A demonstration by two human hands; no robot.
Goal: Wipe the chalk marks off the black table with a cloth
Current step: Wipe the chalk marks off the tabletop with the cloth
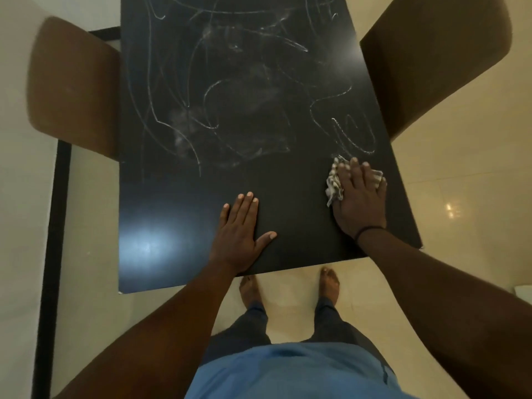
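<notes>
A black tabletop (178,214) carries white chalk marks (230,90) scrawled and smeared over its far and middle parts; the near strip looks clean. A crumpled white patterned cloth (335,185) lies near the right edge, just below a chalk squiggle.

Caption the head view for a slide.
Right hand presses a cloth onto the chalk-marked black table; left hand rests flat.

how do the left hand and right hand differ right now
The left hand lies bare on the black table, while the right hand presses the cloth under it. The left hand sits in the wiped area near the front edge; the right hand is farther along, just below the chalk marks. Both are flat, fingers straight.
</notes>
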